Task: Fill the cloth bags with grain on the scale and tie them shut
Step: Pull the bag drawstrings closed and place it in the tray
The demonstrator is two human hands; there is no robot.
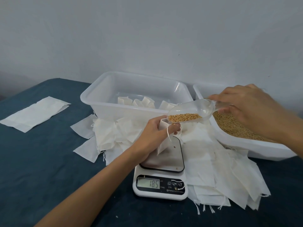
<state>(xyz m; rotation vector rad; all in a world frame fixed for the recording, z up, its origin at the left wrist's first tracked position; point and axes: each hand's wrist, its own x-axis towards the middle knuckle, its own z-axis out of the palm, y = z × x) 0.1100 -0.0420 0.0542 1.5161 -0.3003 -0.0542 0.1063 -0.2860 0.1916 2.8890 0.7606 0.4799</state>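
Holding a clear plastic scoop [191,112] by its handle, the right hand [250,108] has its fingers curled round the grip and tips the scoop's front end toward a small white cloth bag [164,140]. A shallow layer of golden grain [185,117] lies in the scoop's lower end, right at the bag's open mouth. The left hand [155,133] grips the bag near its top, fingers wrapped round the cloth, and the bag hangs down so its lower end reaches the dark platform of a white digital scale [160,182]. Loose drawstrings dangle from the bag beside the fingers.

A white plastic tub [255,145] on the right holds a bed of the same grain, directly under the right hand. Behind the scoop, a second, translucent white tub [105,102] holds a few cloth bags standing along its bottom.

On the scale's display the digits read 18.5; buttons beside it include a power symbol and the letters M and T, while the small print below is too fine to read. A few stray kernels lie on the platform.

Many flat empty bags [226,176] are heaped around the scale on a desk [49,169] covered in dark blue cloth. One flat white packet [35,114] lies apart at the far left.
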